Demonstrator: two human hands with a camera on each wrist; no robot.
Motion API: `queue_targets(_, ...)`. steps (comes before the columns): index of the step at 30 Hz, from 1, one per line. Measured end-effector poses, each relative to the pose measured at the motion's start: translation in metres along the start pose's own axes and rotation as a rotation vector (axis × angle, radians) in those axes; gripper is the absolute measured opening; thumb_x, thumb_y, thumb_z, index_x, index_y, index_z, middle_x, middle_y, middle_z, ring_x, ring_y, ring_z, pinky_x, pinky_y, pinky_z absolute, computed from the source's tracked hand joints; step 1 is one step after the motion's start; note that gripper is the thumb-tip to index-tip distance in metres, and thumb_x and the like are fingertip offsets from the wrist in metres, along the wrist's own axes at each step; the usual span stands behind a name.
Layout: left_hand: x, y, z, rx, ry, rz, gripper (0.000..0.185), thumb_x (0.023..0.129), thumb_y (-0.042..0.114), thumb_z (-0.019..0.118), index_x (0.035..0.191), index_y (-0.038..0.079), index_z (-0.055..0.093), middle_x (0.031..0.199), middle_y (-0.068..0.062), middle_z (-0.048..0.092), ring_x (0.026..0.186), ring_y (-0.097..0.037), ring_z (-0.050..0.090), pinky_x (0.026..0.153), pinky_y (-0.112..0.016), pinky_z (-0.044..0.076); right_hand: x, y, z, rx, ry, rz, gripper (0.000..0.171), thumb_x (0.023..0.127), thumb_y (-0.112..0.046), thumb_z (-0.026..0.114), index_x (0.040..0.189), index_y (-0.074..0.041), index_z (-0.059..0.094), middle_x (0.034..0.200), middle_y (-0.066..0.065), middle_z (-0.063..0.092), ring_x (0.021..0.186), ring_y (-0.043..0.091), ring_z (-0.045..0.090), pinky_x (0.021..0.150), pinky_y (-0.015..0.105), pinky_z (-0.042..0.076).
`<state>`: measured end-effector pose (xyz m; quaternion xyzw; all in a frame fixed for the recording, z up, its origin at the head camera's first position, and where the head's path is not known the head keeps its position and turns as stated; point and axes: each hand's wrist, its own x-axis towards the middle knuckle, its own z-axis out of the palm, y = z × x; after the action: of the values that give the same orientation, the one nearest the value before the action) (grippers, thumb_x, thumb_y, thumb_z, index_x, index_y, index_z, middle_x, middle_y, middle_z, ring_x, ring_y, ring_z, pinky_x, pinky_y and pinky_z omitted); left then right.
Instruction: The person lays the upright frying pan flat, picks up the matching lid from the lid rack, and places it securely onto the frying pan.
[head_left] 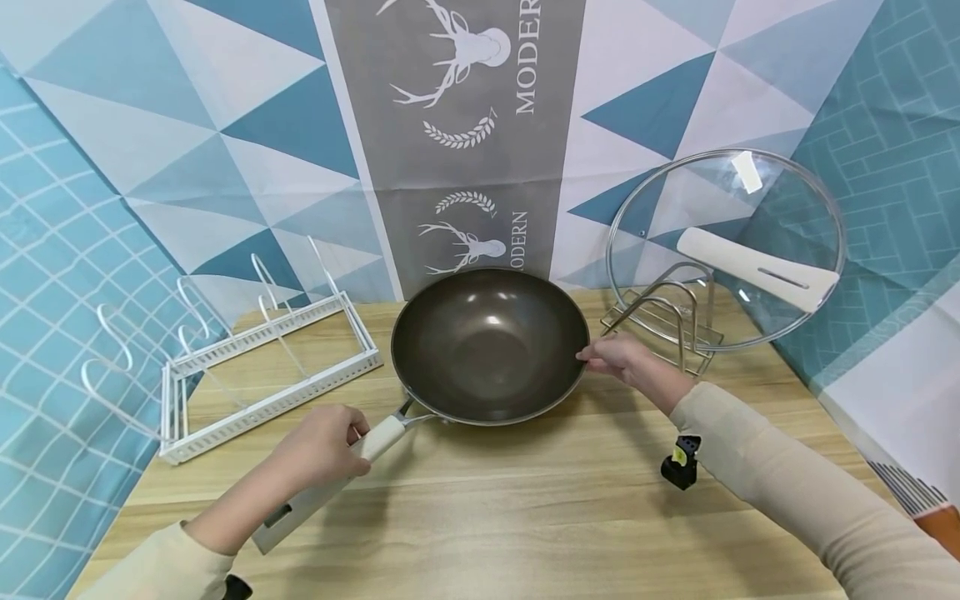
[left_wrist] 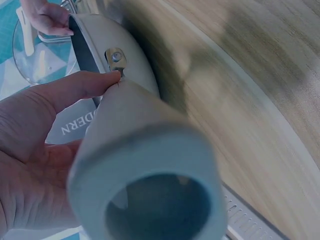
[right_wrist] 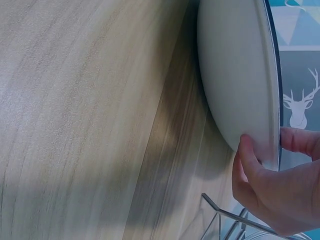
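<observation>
A dark wok (head_left: 487, 342) with a pale outside (right_wrist: 235, 75) sits on the wooden table (head_left: 525, 517). My left hand (head_left: 318, 446) grips its long white handle (head_left: 330, 483), seen end-on in the left wrist view as a hollow tube (left_wrist: 150, 190) with my left hand (left_wrist: 45, 145) wrapped round it. My right hand (head_left: 618, 358) pinches the wok's right rim, thumb under and fingers over the edge (right_wrist: 272, 185). The same hand shows far off in the left wrist view (left_wrist: 47, 17).
A white wire rack (head_left: 255, 367) stands at the left back of the table. A glass lid (head_left: 723, 246) with a white handle leans in a metal stand (head_left: 667, 321) at the right back. A small black object (head_left: 680, 461) sits under my right forearm.
</observation>
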<state>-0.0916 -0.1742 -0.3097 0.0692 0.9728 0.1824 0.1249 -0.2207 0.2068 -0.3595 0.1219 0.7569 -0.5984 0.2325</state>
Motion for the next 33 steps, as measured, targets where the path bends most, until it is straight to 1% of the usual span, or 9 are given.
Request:
queue_targets(2, -0.0001, -0.0003, 0.0003, 0.003, 0.005, 0.0, 0.028, 0.066, 0.012, 0.082, 0.088, 0.005, 0.067, 0.078, -0.003, 0.059, 0.068, -0.014, 0.054, 0.057, -0.027, 0.044, 0.0002, 0.0003, -0.0007, 0.003, 0.001, -0.003, 0.061, 0.092, -0.001, 0.051, 0.143, 0.016, 0.023, 0.153, 0.031, 0.023, 0.104, 0.017, 0.064, 0.106, 0.028, 0.043)
queue_targets(5, 0.0004, -0.0008, 0.0008, 0.011, 0.01, 0.001, 0.027, 0.065, 0.013, 0.082, 0.088, 0.006, 0.067, 0.077, -0.003, 0.058, 0.067, -0.014, 0.053, 0.057, -0.027, 0.044, 0.0008, 0.0009, -0.0008, 0.013, 0.002, -0.004, 0.061, 0.092, 0.0, 0.051, 0.143, 0.016, 0.023, 0.152, 0.031, 0.024, 0.091, 0.008, 0.062, 0.106, 0.028, 0.043)
queue_targets(9, 0.0007, -0.0015, 0.0011, 0.021, 0.009, 0.009, 0.029, 0.064, 0.012, 0.082, 0.089, 0.006, 0.068, 0.076, -0.002, 0.059, 0.066, -0.014, 0.053, 0.056, -0.027, 0.044, 0.001, 0.0018, -0.0004, 0.012, 0.004, -0.006, 0.058, 0.092, 0.0, 0.051, 0.142, 0.016, 0.026, 0.151, 0.03, 0.027, 0.098, 0.011, 0.062, 0.107, 0.029, 0.042)
queue_targets(14, 0.0001, -0.0027, 0.0009, 0.027, 0.007, 0.021, 0.035, 0.061, 0.01, 0.082, 0.093, 0.005, 0.068, 0.081, -0.004, 0.064, 0.07, -0.014, 0.057, 0.059, -0.029, 0.048, 0.0014, 0.0023, -0.0003, 0.011, 0.006, -0.014, 0.054, 0.092, -0.001, 0.052, 0.139, 0.016, 0.03, 0.15, 0.03, 0.026, 0.094, 0.01, 0.061, 0.104, 0.027, 0.045)
queue_targets(17, 0.0001, -0.0033, 0.0007, 0.025, 0.008, 0.028, 0.036, 0.061, 0.01, 0.083, 0.094, 0.004, 0.068, 0.083, -0.005, 0.066, 0.072, -0.015, 0.059, 0.061, -0.03, 0.049, 0.0012, 0.0018, -0.0003, -0.001, 0.006, -0.015, 0.055, 0.093, -0.002, 0.052, 0.14, 0.016, 0.028, 0.152, 0.03, 0.025, 0.107, 0.016, 0.061, 0.107, 0.028, 0.043)
queue_targets(20, 0.0003, -0.004, 0.0004, 0.017, 0.007, 0.032, 0.037, 0.061, 0.01, 0.082, 0.095, 0.003, 0.068, 0.083, -0.006, 0.066, 0.072, -0.015, 0.059, 0.061, -0.03, 0.05, 0.0015, 0.0017, -0.0005, -0.009, 0.002, -0.013, 0.056, 0.094, -0.002, 0.05, 0.141, 0.016, 0.027, 0.153, 0.03, 0.024, 0.124, 0.023, 0.054, 0.108, 0.029, 0.042)
queue_targets(29, 0.0018, -0.0055, -0.0015, 0.025, 0.005, 0.03, 0.037, 0.062, 0.008, 0.082, 0.096, 0.003, 0.069, 0.083, -0.005, 0.067, 0.073, -0.015, 0.059, 0.061, -0.03, 0.049, 0.0028, 0.0013, -0.0017, -0.002, -0.012, 0.0, 0.059, 0.094, -0.002, 0.049, 0.144, 0.015, 0.022, 0.155, 0.029, 0.021, 0.139, 0.034, 0.036, 0.1, 0.021, 0.047)
queue_targets(31, 0.0023, -0.0062, -0.0015, 0.035, 0.004, 0.029, 0.037, 0.062, 0.008, 0.082, 0.097, 0.003, 0.069, 0.084, -0.005, 0.067, 0.074, -0.016, 0.06, 0.062, -0.031, 0.05, 0.0028, 0.0011, -0.0017, 0.007, -0.007, -0.001, 0.06, 0.094, -0.001, 0.049, 0.144, 0.016, 0.022, 0.155, 0.029, 0.021, 0.136, 0.031, 0.043, 0.093, 0.017, 0.051)
queue_targets(33, 0.0032, -0.0068, -0.0013, 0.043, 0.006, 0.033, 0.037, 0.062, 0.009, 0.082, 0.097, 0.004, 0.069, 0.084, -0.005, 0.068, 0.075, -0.016, 0.06, 0.063, -0.032, 0.05, 0.0028, 0.0007, -0.0022, 0.018, 0.003, -0.003, 0.059, 0.093, 0.0, 0.05, 0.143, 0.016, 0.024, 0.154, 0.029, 0.022, 0.124, 0.026, 0.055, 0.085, 0.014, 0.053)
